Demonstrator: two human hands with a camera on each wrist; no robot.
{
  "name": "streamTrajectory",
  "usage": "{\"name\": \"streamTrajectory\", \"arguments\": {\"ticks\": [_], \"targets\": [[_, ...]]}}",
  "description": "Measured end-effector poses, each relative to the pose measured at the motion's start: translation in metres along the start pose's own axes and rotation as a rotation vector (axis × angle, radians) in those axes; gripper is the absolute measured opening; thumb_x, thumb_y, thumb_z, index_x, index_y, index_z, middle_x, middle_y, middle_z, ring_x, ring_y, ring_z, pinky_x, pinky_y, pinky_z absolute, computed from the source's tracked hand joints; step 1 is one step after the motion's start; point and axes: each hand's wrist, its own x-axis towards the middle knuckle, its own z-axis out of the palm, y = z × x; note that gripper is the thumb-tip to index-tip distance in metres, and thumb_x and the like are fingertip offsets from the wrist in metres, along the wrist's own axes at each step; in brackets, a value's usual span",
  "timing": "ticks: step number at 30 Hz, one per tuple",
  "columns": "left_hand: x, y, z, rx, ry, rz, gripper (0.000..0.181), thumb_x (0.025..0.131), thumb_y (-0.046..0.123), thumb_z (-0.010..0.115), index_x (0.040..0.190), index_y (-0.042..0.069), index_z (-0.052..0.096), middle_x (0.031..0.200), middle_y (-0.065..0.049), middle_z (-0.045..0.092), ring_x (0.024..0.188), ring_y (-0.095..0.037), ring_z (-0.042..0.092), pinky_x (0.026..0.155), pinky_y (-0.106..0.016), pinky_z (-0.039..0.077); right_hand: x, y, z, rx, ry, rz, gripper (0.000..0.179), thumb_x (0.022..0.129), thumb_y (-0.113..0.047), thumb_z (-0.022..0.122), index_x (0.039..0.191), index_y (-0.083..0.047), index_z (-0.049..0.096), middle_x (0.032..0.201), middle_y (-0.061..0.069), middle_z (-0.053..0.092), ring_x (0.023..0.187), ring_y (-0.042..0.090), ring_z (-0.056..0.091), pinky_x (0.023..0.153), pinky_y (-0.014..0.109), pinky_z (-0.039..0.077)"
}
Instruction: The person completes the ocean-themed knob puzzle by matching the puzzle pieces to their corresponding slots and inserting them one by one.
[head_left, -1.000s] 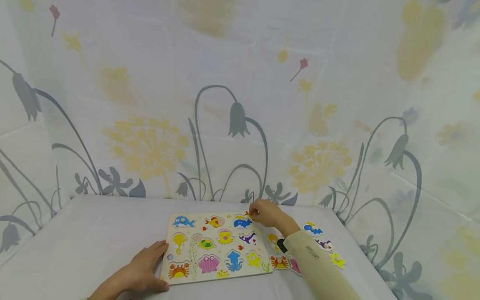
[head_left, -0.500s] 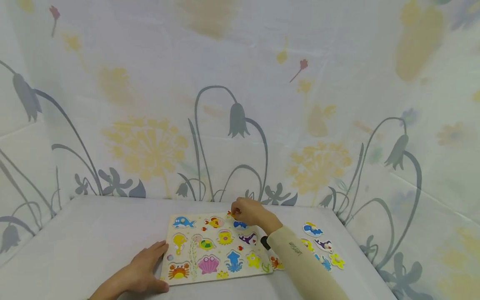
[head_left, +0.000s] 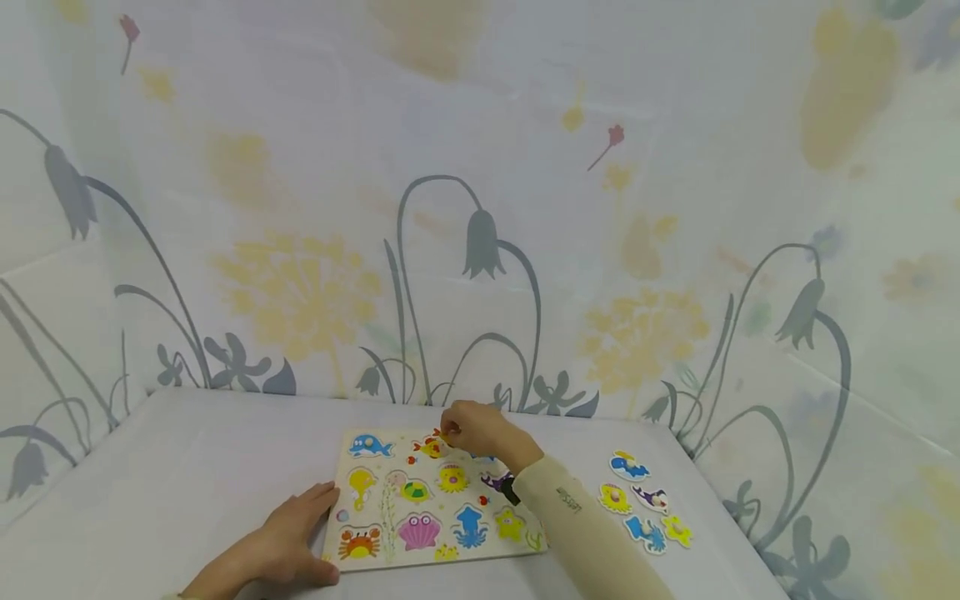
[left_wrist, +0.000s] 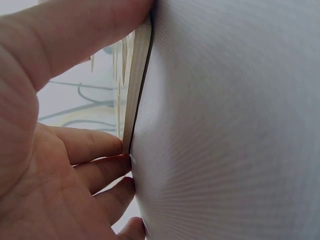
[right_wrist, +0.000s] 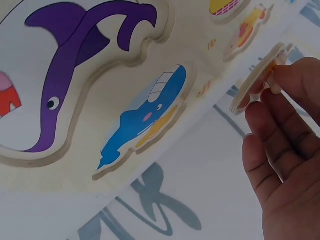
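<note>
My left hand touches the left side of a sea-animal puzzle board. Its fingers and thumb meet the wooden edge in the left wrist view. Over the far part of the board, my right hand pinches a fish puzzle piece by its knob. That piece is seen edge-on in the right wrist view, held above the board near the fish recess. A dolphin piece with a knob sits at the board's far left corner. The whale recess is partly hidden by my right hand in the head view.
Right of the board lie loose pieces: a whale, a shark, an octopus, a squid and a starfish. My right sleeve crosses the table's right part. A flower-patterned curtain stands behind.
My right hand has moved left along the board's far edge with the fish piece, from beyond the whale recess to the fish recess. The left hand stays at the board's edge.
</note>
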Motion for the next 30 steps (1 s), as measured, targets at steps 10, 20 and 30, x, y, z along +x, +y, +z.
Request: {"name": "streamTrajectory", "arguments": {"ticks": [10, 20, 30], "targets": [[0.001, -0.001, 0.000, 0.011, 0.006, 0.004, 0.105, 0.054, 0.037, 0.091, 0.137, -0.006, 0.044, 0.146, -0.029, 0.034, 0.134, -0.050, 0.027, 0.110, -0.066, 0.015, 0.014, -0.010, 0.005, 0.006, -0.002, -0.047, 0.007, 0.090, -0.019, 0.066, 0.094, -0.022, 0.071, 0.090, -0.011, 0.058, 0.079, 0.008, 0.050, 0.071, 0.021, 0.047], [-0.001, 0.001, 0.001, 0.013, 0.004, 0.017, 0.104, 0.056, 0.036, 0.090, 0.137, -0.008, 0.043, 0.146, -0.028, 0.034, 0.135, -0.049, 0.027, 0.109, -0.065, 0.017, 0.020, -0.015, 0.012, -0.003, -0.029, -0.043, 0.006, 0.088, -0.019, 0.067, 0.093, -0.021, 0.069, 0.082, -0.010, 0.054, 0.076, 0.009, 0.049, 0.066, 0.021, 0.044], [-0.003, 0.001, 0.000, 0.012, 0.013, 0.020, 0.104, 0.055, 0.035, 0.091, 0.137, -0.008, 0.043, 0.146, -0.029, 0.034, 0.135, -0.048, 0.027, 0.109, -0.065, 0.016, 0.021, -0.017, 0.020, -0.002, -0.054, -0.020, 0.007, 0.090, -0.021, 0.067, 0.095, -0.021, 0.071, 0.084, -0.011, 0.056, 0.078, 0.009, 0.050, 0.071, 0.020, 0.046]]}}
